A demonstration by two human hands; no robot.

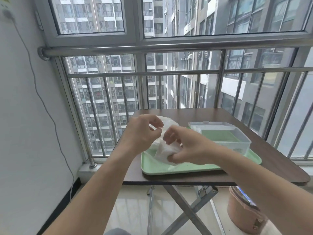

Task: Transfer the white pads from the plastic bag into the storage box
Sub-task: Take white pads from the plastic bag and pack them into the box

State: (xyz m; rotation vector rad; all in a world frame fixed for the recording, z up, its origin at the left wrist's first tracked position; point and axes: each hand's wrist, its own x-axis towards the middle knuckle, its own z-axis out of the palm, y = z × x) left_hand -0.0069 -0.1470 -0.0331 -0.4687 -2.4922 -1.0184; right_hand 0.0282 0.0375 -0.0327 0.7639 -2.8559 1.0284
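Note:
A clear plastic bag stuffed with white pads sits at the left end of a green tray. My left hand pinches the bag's upper edge from the left. My right hand grips the bag's right side, thumb pressed low against the pads. To the right on the tray stands a clear storage box, its lid swung open at the back. A few white pads show in the box's far left corner.
The tray lies on a small brown folding table with crossed metal legs. A metal balcony railing and windows stand just beyond it. A white wall is on the left. A brown pot sits on the floor at the lower right.

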